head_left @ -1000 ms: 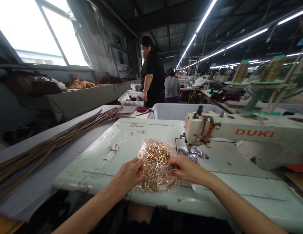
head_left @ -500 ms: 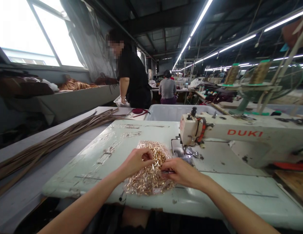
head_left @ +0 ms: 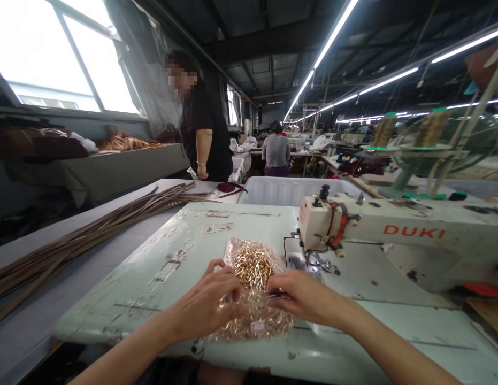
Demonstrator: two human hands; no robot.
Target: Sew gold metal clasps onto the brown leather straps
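Note:
A clear plastic bag (head_left: pixel 259 315) full of small gold-coloured metal hooks or clasps (head_left: pixel 252 264) lies on the pale green sewing table. Through a wide opening in its top, the bare hardware shows. My left hand (head_left: pixel 212 299) is at the bag's left edge, fingers bent and spread, with a gap between thumb and fingers. On the other side, my right hand (head_left: pixel 303 293) is closed at the opening's right edge. A slim dark tool (head_left: pixel 278 294) shows between its fingers; its kind is mostly hidden. A small white label (head_left: pixel 257 326) is on the bag's near part.
Just right of the bag stands a sewing machine (head_left: pixel 377 224) marked DUKI. Long brown strips (head_left: pixel 100 227) lie along the left table. Behind the table are a translucent bin (head_left: pixel 297 190) and a person in black (head_left: pixel 208 128); another person (head_left: pixel 275 149) sits farther back.
My left hand has moved left and nearer, off the middle of the bag, its fingers spreading. More gold hardware is exposed. The person in black has straightened up.

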